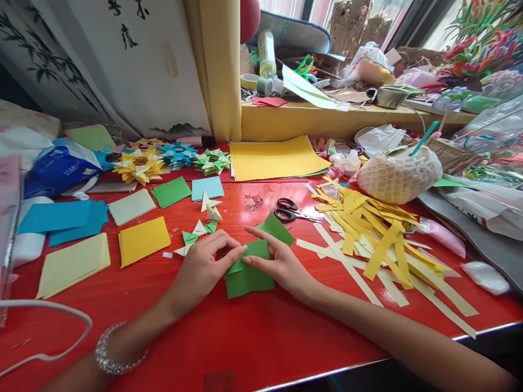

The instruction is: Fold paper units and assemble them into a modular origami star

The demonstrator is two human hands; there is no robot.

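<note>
A green paper sheet [250, 284] with a crease across it is held just over the red table. My left hand [210, 258] pinches its upper left edge between thumb and fingers. On its right side my right hand [278, 264] grips it, thumb on top and fingers behind. Another green paper piece [277, 228] lies just beyond my right fingers. Close to my left knuckles are folded green and white paper pieces [196, 234], with small cream folded pieces [211, 206] behind them. Black-handled scissors [291, 211] rest farther back.
Paper stacks in yellow [144, 241], green [171, 192] and blue [69, 218] lie left on the red table [183, 348]. Yellow and cream strips [368, 234] pile up at right, before a net-wrapped container [400, 174]. Folded paper rings [139, 165] and large yellow sheets [278, 158] sit behind.
</note>
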